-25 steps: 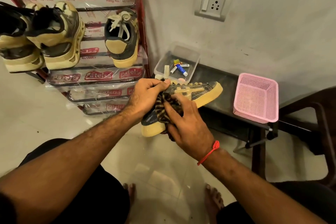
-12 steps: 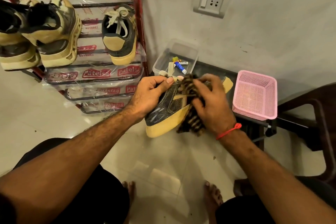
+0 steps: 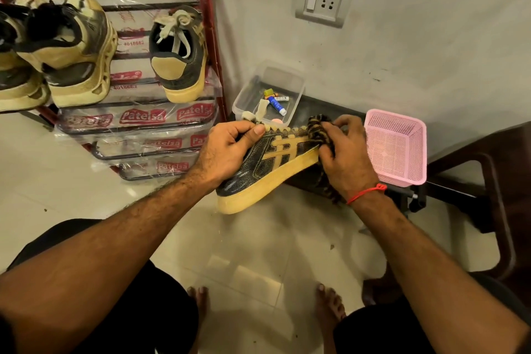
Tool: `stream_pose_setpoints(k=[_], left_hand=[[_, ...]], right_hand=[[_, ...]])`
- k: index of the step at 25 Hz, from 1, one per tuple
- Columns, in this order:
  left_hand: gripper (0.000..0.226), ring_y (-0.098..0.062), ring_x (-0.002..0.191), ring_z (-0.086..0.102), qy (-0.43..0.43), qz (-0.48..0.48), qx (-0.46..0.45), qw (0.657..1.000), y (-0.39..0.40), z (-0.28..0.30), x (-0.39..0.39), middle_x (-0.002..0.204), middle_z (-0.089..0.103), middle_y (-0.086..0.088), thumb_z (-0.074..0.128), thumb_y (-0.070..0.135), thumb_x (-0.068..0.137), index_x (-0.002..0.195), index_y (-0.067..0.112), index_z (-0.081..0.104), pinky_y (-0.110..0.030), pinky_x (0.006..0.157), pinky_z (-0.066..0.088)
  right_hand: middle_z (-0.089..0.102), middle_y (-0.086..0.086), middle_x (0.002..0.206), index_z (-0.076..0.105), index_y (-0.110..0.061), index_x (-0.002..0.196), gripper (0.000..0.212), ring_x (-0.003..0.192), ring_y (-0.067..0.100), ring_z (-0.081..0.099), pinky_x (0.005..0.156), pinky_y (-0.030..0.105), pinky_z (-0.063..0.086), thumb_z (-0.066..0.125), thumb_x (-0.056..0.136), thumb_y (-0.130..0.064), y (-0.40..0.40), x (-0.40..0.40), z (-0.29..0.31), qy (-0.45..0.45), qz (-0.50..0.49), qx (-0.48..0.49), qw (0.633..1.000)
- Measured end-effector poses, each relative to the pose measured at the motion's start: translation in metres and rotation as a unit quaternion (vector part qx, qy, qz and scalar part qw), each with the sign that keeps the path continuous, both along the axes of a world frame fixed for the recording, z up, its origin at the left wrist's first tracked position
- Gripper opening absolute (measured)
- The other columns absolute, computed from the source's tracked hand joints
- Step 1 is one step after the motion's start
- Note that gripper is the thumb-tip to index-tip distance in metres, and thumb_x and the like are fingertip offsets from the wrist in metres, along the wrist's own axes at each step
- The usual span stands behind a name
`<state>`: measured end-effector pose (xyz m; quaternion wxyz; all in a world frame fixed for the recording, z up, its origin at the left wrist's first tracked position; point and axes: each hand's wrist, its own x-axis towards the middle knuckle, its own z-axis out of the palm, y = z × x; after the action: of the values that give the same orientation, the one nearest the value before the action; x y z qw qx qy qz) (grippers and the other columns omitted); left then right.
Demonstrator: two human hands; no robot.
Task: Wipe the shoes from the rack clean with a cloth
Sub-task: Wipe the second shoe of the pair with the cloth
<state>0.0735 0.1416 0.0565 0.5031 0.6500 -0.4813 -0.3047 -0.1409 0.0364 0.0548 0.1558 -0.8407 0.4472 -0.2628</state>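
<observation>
Left hand (image 3: 230,149) grips sneaker (image 3: 267,169) at collar, just right of shoe rack (image 3: 211,46); right hand (image 3: 346,155) clamps striped cloth (image 3: 319,131) on toe.

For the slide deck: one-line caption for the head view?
Left hand grips the sneaker while right hand wipes its toe with a striped cloth.

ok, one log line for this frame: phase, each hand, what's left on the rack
phase: wiping toe end | left hand: grips sneaker at collar | right hand: presses striped cloth on toe | rack: three shoes
</observation>
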Motion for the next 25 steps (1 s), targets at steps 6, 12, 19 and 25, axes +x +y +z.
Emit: stream_pose_setpoints(k=[6,12,19,25], left_hand=[[0.023,-0.009,0.08,0.066,0.076,-0.005,-0.029,0.997,-0.002,0.006,-0.005,0.082,0.073,0.005,0.057,0.022,0.103,0.09,0.018,0.076,-0.029,0.076,0.053],[0.031,-0.023,0.079,0.064,0.06,0.005,-0.011,0.998,-0.004,-0.003,-0.009,0.092,0.07,-0.027,0.059,0.027,0.102,0.093,0.001,0.073,-0.044,0.074,0.055],[0.03,-0.018,0.078,0.067,0.119,0.011,-0.013,0.993,-0.004,0.003,-0.011,0.087,0.073,-0.014,0.056,0.024,0.104,0.094,0.002,0.074,-0.03,0.073,0.054],[0.028,-0.019,0.08,0.067,0.125,0.015,-0.011,0.992,-0.005,0.002,-0.005,0.09,0.074,-0.015,0.056,0.024,0.104,0.095,0.004,0.075,-0.032,0.074,0.056]], right_hand=[[0.047,0.021,0.129,0.061,-0.001,0.128,0.044,0.123,0.032,0.046,0.111,0.038,0.04,0.049,0.089,-0.018,0.075,0.035,0.007,-0.031,0.211,-0.06,0.975],[0.048,0.018,0.124,0.064,-0.002,0.125,0.044,0.118,0.03,0.048,0.106,0.048,0.044,0.05,0.087,-0.018,0.035,0.022,0.002,-0.053,0.069,-0.006,0.996],[0.049,0.018,0.126,0.062,-0.002,0.126,0.042,0.12,0.029,0.047,0.105,0.05,0.045,0.052,0.088,-0.014,0.023,0.016,0.007,-0.052,0.059,-0.027,0.997],[0.05,0.02,0.124,0.063,-0.001,0.124,0.042,0.119,0.033,0.049,0.109,0.035,0.039,0.049,0.088,-0.019,0.028,0.014,0.007,-0.01,0.123,-0.066,0.99]])
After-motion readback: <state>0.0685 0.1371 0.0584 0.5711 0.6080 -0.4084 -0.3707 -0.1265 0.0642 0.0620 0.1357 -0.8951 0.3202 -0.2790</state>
